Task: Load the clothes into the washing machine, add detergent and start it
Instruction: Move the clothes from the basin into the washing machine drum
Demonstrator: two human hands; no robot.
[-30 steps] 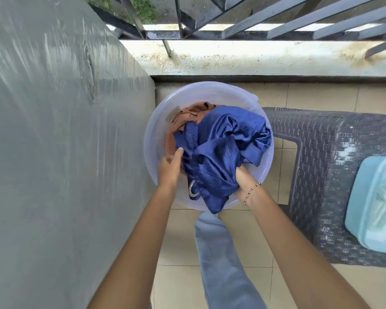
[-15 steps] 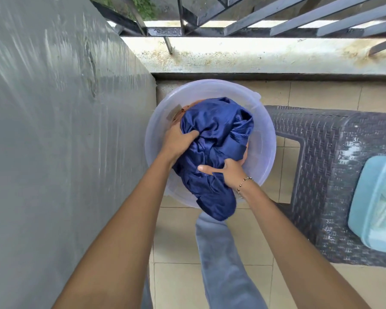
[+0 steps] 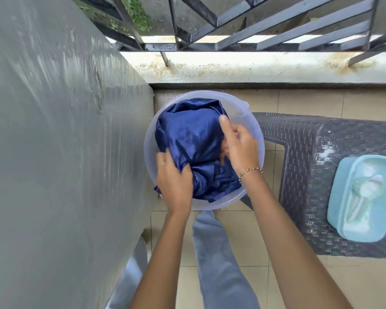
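Head view: both hands hold the blue cloth [image 3: 192,139] inside the clear tub [image 3: 254,128] on the floor. Left hand [image 3: 174,181] grabs its near-left edge; right hand [image 3: 239,146] grips its right side.

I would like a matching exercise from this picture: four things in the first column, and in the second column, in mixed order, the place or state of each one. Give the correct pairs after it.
Column 1
1. blue cloth
2. bracelet
3. light blue container
4. clear basin

Column 2
A. on the dark woven stool
B. standing on the tiled floor
C. bunched inside the basin, gripped by the left hand and right hand
D. around the right wrist

Pairs: 1-C, 2-D, 3-A, 4-B
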